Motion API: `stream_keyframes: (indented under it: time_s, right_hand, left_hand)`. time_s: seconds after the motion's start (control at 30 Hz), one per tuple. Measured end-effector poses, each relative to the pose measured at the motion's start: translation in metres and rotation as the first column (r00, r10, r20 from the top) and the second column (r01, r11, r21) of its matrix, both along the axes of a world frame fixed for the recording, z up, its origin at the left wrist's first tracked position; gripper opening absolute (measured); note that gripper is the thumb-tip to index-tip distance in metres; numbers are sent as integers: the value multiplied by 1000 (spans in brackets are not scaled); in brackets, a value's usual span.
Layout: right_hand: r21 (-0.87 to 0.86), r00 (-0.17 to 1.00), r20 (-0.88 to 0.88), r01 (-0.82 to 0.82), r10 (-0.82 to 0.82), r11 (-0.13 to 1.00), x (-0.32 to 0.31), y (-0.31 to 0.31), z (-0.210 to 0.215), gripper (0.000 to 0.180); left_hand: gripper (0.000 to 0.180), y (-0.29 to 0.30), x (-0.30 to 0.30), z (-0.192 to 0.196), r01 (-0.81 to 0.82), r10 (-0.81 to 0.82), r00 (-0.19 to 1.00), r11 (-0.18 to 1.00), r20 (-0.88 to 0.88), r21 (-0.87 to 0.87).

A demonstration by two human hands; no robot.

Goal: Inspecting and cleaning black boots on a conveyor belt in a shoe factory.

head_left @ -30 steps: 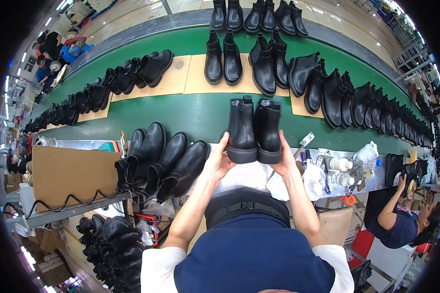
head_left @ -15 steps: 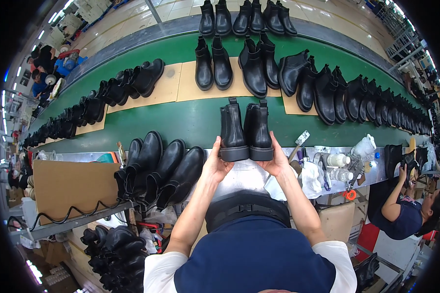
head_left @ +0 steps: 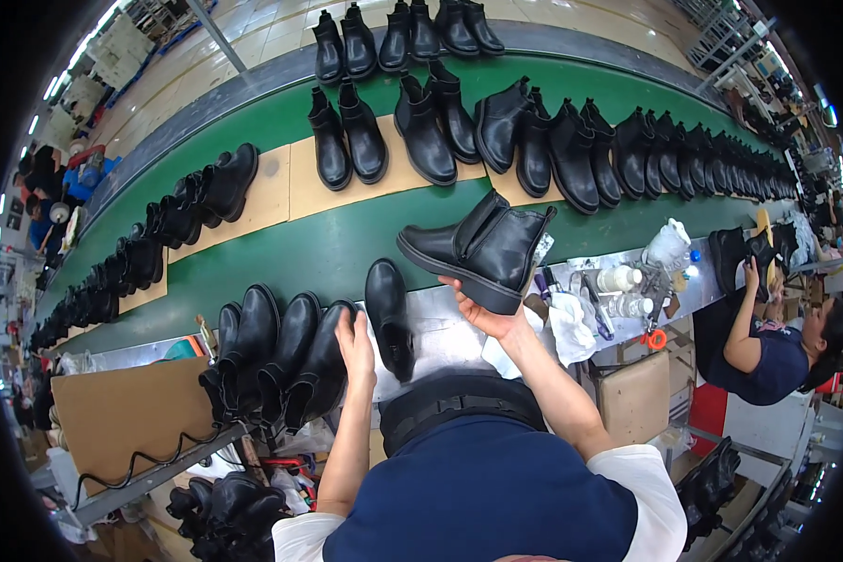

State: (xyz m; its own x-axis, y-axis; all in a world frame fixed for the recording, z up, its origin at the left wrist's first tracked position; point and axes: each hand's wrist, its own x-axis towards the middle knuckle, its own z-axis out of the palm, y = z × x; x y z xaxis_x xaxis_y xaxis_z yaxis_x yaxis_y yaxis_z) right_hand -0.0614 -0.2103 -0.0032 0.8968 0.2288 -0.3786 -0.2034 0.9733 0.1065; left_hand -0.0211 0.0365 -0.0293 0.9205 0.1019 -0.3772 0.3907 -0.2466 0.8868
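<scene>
At frame centre, the right hand (head_left: 485, 314) cradles a black ankle boot (head_left: 478, 248) by its sole, seemingly stiff-soled with slick leather; the open left hand (head_left: 356, 342) rests on another boot (head_left: 390, 317) on the tabletop (head_left: 445, 328).

Two hands, one lifted black boot (head_left: 482, 251), five black boots lying on the bench (head_left: 309, 356), two white bottles (head_left: 623, 290)

Person's in a white short-sleeved tee (head_left: 628, 487) under a navy blue apron or vest (head_left: 482, 492), with a wide black strap (head_left: 459, 398) running just above the navy part, forearms bare, no gloves on either hand.
</scene>
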Motion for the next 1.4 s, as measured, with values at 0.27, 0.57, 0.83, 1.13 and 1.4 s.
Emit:
stream_keyframes:
  time_s: [0.27,0.57,0.83,1.13,1.4]
  right_hand:
    - [13,964,264,-11,7,1000,-6,18,-4,46]
    - [-379,993,-15,99,-113,920,-37,14,-19,50]
    - [-776,975,-168,-40,-145,630,-39,43,-83,62]
    - [-965,989,-124,-100,-87,241,-30,109,-105,81]
    - [-954,947,-265,-284,-180,-92,-42,119,-108,75]
  left_hand:
    - [65,-99,5,65,-82,-285,887,676,-363,-732]
    - [87,-74,-7,63,174,-314,936,805,-160,-567]
    - [43,-21,-34,78,478,-547,778,835,310,273]
    - [34,12,-6,67,694,-751,660,591,-35,410]
    - [17,-11,21,3,665,-920,386,227,-68,711]
